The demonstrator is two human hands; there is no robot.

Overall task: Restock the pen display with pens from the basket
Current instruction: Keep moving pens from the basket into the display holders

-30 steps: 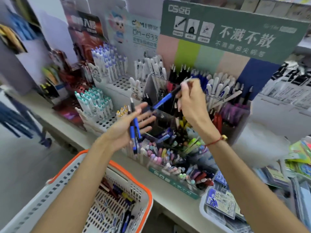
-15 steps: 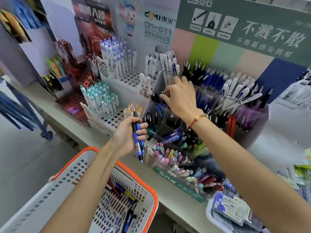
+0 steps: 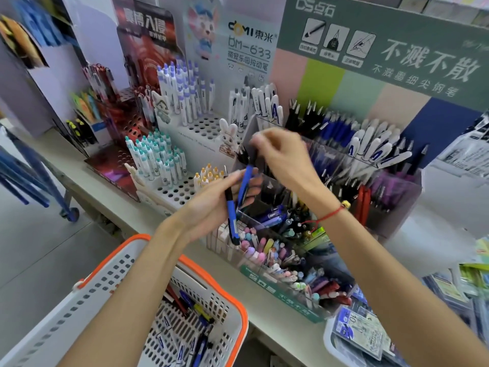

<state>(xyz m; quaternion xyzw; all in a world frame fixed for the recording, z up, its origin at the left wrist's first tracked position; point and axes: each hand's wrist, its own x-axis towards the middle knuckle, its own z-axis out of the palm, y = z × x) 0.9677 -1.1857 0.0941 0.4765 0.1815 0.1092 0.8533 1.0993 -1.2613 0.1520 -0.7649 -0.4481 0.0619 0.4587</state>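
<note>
My left hand (image 3: 211, 207) hovers in front of the clear tiered pen display (image 3: 397, 197), holding two blue pens (image 3: 230, 215) against its palm. My right hand (image 3: 285, 160) is just above it, blurred by motion. Its fingertips pinch the black top end of one of those pens, a blue pen (image 3: 245, 185) that points up towards the display's left compartments. Below my left forearm stands the white basket (image 3: 87, 295) with an orange rim, and several more blue and black pens (image 3: 185, 329) lie in its bottom.
White peg racks with teal-capped pens (image 3: 156, 160) and purple-capped pens (image 3: 185, 88) stand left of the display. A green sign (image 3: 383, 46) rises behind it. The front tier holds pastel pens (image 3: 267, 250). A white tray of packets (image 3: 362, 337) sits at the lower right on the shelf.
My right hand came back from the display's upper left compartment to my left hand and took hold of a blue pen's top. My left hand loosened and tilted its pens upward.
</note>
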